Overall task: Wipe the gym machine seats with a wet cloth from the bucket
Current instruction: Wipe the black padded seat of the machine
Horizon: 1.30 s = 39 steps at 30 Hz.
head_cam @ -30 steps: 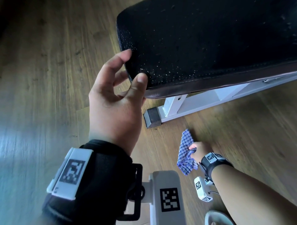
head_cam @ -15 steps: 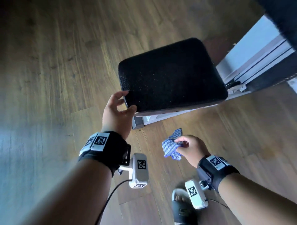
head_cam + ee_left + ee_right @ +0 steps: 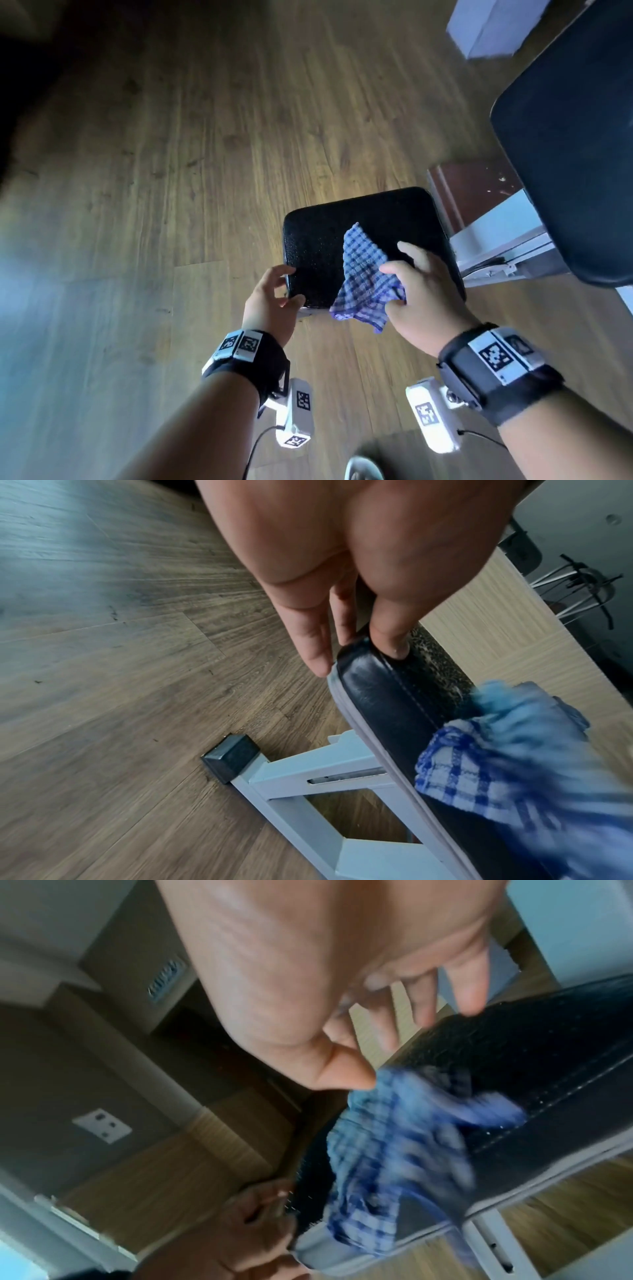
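The black padded seat (image 3: 318, 246) sits low over the wooden floor. My left hand (image 3: 291, 287) grips its near left corner, thumb on top (image 3: 390, 642) and fingers down the side. A blue checked cloth (image 3: 363, 270) lies spread on the seat and hangs over its near edge (image 3: 479, 764). My right hand (image 3: 394, 284) holds the cloth at its right side, the thumb (image 3: 356, 1077) on the fabric and the other fingers spread over the pad. The cloth is blurred in both wrist views. No bucket is in view.
A large black backrest pad (image 3: 575, 137) rises at the right on a white frame (image 3: 500, 236). The frame's foot has a black end cap (image 3: 232, 756) on the floor. A white box (image 3: 493, 27) stands far right. My sandalled foot (image 3: 363, 469) is at the bottom.
My right hand has brought the cloth up from beside the frame and laid it on the seat. My left hand has stayed on the seat corner. My head has pulled back.
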### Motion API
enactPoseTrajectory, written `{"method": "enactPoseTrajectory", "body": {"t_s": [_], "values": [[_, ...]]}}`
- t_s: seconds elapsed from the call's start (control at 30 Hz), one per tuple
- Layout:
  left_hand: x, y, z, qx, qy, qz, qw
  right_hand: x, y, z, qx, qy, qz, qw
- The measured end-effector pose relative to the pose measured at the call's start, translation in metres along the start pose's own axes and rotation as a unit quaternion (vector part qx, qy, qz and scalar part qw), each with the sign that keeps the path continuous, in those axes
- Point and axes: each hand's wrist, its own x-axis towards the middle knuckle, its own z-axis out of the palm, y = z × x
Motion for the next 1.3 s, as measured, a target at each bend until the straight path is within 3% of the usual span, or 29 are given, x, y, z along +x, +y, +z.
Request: {"method": "enactPoseTrajectory", "body": {"t_s": [0.17, 0.3, 0.37, 0.5, 0.6, 0.8, 0.93, 1.13, 1.23, 1.3], "values": [[-0.001, 0.004, 0.002, -0.008, 0.008, -0.014, 1.000, 0.033, -0.014, 0.046, -0.093, -0.081, -0.068, 0.990], [-0.001, 0.004, 0.002, -0.012, 0.008, -0.015, 1.000, 0.034, 0.001, 0.070, -0.190, -0.086, -0.117, 0.971], [-0.001, 0.002, 0.002, -0.015, 0.010, -0.015, 1.000, 0.036, 0.020, 0.067, -0.164, -0.068, -0.093, 0.980], [-0.002, -0.003, 0.002, -0.034, 0.008, -0.008, 0.999, 0.040, 0.054, 0.057, -0.157, 0.008, 0.027, 0.987], [-0.002, -0.011, 0.005, -0.080, 0.027, -0.019, 0.996, 0.047, 0.038, 0.067, -0.174, 0.008, 0.081, 0.981], [-0.001, -0.021, 0.005, -0.108, 0.029, -0.017, 0.994, 0.050, -0.055, 0.115, -0.175, -0.023, -0.079, 0.981], [-0.001, -0.021, 0.002, -0.088, 0.020, -0.014, 0.996, 0.053, -0.031, 0.097, -0.206, -0.057, -0.118, 0.970], [-0.004, -0.022, 0.002, -0.105, 0.017, -0.022, 0.994, 0.053, 0.055, 0.051, -0.215, -0.031, 0.054, 0.975], [-0.005, -0.023, 0.003, -0.124, 0.020, -0.025, 0.992, 0.058, 0.042, 0.059, -0.195, 0.003, 0.091, 0.977], [-0.006, -0.024, 0.004, -0.134, 0.019, -0.027, 0.990, 0.066, 0.015, 0.069, -0.186, 0.007, 0.071, 0.980]]}}
